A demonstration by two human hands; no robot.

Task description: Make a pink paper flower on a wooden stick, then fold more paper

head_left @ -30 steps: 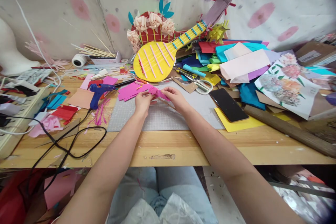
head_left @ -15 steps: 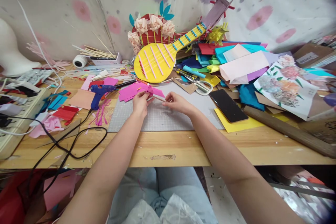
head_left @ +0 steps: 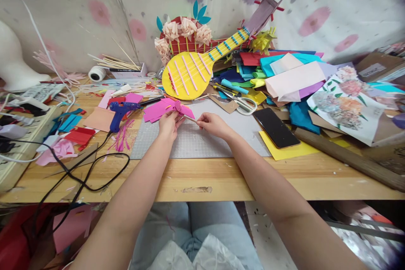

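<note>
My left hand (head_left: 168,125) pinches a small pink paper piece (head_left: 182,109) wound on one end of a thin stick (head_left: 190,119), over a grey cutting mat (head_left: 202,140). My right hand (head_left: 212,123) pinches the stick's other end. Both hands have their fingers closed. More pink paper sheets (head_left: 156,110) lie just behind my left hand. A blue glue gun (head_left: 119,112) rests to the left of them.
A yellow paper guitar (head_left: 190,71) leans at the back with paper flowers (head_left: 180,33). Scissors (head_left: 242,102), a black phone (head_left: 274,127) and a heap of coloured paper (head_left: 284,76) fill the right. A black cable (head_left: 85,168) loops at the left. A wooden bar (head_left: 348,158) lies at the right.
My hands drew a little closer to me over the mat. The pink piece has gathered toward my left fingers, and my right hand now grips the bare stick end.
</note>
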